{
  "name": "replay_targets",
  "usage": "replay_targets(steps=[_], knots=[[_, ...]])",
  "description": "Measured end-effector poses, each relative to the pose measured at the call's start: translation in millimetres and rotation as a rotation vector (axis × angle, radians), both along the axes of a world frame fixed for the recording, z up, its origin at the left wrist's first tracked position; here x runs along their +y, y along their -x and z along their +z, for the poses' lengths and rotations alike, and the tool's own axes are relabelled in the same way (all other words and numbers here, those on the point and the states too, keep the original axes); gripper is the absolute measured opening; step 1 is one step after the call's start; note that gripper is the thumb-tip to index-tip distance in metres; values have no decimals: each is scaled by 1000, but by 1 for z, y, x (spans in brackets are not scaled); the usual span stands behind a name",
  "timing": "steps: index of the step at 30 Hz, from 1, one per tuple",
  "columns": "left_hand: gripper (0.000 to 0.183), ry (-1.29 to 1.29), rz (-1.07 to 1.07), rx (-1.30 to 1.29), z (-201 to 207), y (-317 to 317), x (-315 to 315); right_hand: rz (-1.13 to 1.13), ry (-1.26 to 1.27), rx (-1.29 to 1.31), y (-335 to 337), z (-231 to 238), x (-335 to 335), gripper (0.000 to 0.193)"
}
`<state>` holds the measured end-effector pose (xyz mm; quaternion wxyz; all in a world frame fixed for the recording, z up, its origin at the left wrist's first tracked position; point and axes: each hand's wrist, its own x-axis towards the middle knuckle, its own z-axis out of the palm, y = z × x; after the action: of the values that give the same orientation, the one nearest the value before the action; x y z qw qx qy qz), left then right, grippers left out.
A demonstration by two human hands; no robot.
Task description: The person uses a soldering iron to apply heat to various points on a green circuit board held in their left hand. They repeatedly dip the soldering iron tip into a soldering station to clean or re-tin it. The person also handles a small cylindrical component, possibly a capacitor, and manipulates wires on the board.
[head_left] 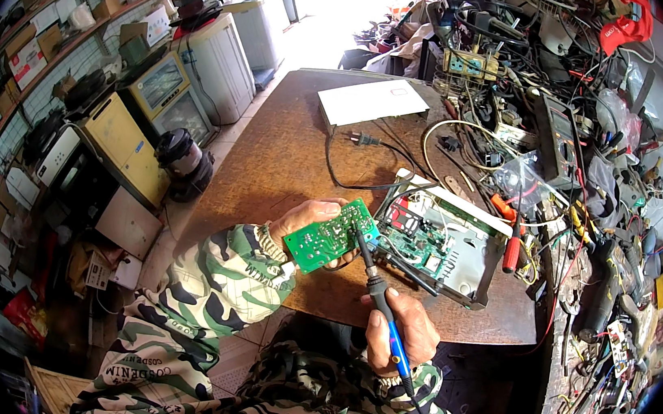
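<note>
Nearest: my camouflage sleeves (217, 280), coming up from the lower edge. My right grip (403, 334) is clamped on a soldering iron (399, 352), fingers and thumb wrapped round its blue-and-black handle, cord trailing down toward my lap. Iron points up and left, its tip at the right part of the green circuit board (319, 245); touching or just above, cannot tell. My left grip (306, 216) is closed on that board at its left end and far edge, board tilted, soldered face toward me, up over the near part of the wooden bench (273, 143).

Right of the board and a bit beyond, on the bench: an open metal chassis (474, 264), with a second green board (416, 252) and wires inside. Red-handled screwdriver (512, 252) just past the chassis's right side, handle toward me. Farther, a black power plug (365, 139) lies on the bench, its cord looping to the chassis. Beyond that, a white cover panel (372, 101) lies near the far edge. Off to the right, a dark multimeter (558, 139) leans among heaped cables and tools (487, 61). Across the room at left: a pale cabinet (217, 63) and loaded wall shelves (64, 46).
</note>
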<state>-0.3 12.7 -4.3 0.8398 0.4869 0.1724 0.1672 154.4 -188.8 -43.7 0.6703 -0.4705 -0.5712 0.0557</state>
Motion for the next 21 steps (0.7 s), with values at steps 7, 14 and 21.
replay_targets(steps=[7,14,21], knots=[[53,60,-19,-19,-5,-1,3,76,56,39,-2,-2,-3,30],[56,44,8,-5,-4,0,-1,70,75,145,-3,-5,-4,30],[60,28,37,61,9,1,-8,71,63,122,-3,-6,-4,31]])
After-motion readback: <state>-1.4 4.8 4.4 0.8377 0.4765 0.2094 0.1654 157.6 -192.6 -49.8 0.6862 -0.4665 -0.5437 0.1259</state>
